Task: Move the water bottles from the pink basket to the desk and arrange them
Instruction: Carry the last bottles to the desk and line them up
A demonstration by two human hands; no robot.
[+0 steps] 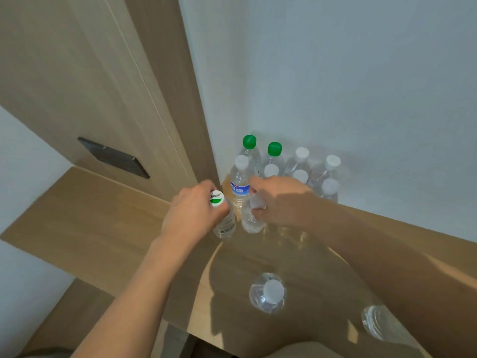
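a home room: wooden desk (90, 223) beside wardrobe door (77, 73).

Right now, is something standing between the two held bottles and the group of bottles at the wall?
Nothing visible does. The left hand and right hand set their bottles directly before the blue-label bottle, extending the group.

Single head view looks steeply down, close over the desk (103, 218) corner.

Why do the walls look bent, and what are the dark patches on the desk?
Head view: the wide-angle lens bows the wall edges; the dark patches on the desk are shadows under the arms, around the near bottle; everything looks slightly soft.
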